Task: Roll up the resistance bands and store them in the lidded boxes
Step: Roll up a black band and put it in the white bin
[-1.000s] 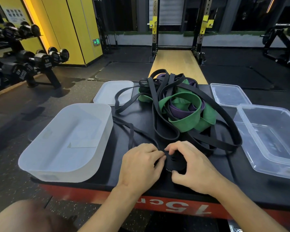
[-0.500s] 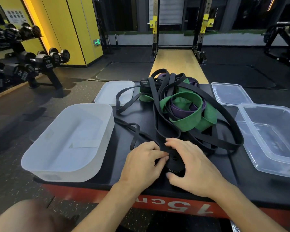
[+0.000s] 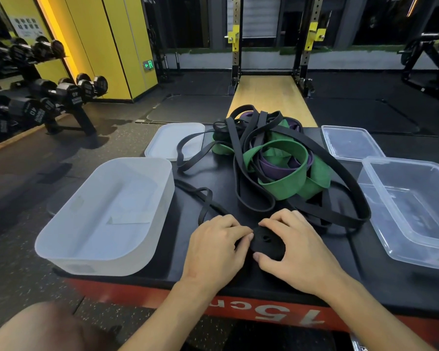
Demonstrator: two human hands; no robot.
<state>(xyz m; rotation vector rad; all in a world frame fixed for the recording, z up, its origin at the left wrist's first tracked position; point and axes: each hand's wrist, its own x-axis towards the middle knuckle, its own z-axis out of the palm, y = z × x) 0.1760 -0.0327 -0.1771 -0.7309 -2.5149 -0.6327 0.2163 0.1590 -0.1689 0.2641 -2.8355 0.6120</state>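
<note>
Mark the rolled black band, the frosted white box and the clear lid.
rolled black band (image 3: 268, 243): head view, top face of the coil.
frosted white box (image 3: 94, 263): head view, its near wall.
clear lid (image 3: 350, 143): head view, its flat centre panel.

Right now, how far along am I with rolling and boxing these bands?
Nothing is stored: the white box and clear box hold no bands. In hand, the left hand and right hand grip one partly coiled black band. Left: the tangled pile.
</note>
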